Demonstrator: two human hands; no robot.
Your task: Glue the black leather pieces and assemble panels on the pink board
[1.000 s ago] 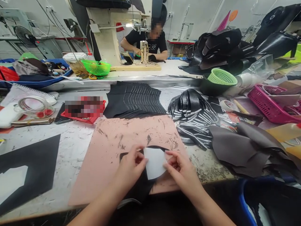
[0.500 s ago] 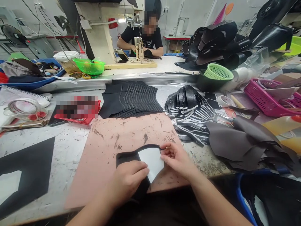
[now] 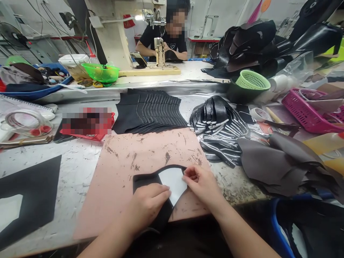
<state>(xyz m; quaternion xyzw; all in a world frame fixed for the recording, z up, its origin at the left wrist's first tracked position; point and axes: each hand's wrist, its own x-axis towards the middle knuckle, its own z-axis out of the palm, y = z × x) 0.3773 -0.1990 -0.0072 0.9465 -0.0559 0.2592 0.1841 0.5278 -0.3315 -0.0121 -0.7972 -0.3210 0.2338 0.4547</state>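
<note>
A black leather-like piece [image 3: 145, 179] with a white patch [image 3: 173, 182] lies on the pink board [image 3: 94, 200] in front of me. My left hand [image 3: 152, 200] rests on the piece, fingers pressed together, thumb and fingertips at the white patch's left side. With bent fingers, my right hand [image 3: 200, 182] pinches the piece's right edge at the upper corner of the white patch. The black border curves along the top of the patch. Part of the piece is hidden under my left hand and runs down toward my lap.
Stacked black cut pieces [image 3: 150, 111] lie beyond the board, black straps [image 3: 217, 122] to their right. Dark brown sheets [image 3: 282, 165] lie at right. A red basket [image 3: 107, 125] stands left, near a black sheet [image 3: 40, 186]. A co-worker [image 3: 174, 39] sits behind the sewing machine [image 3: 110, 39].
My right hand has shifted slightly at the piece's right edge, its fingers curled a little more. My left hand stays in place. The whole view has moved slightly.
</note>
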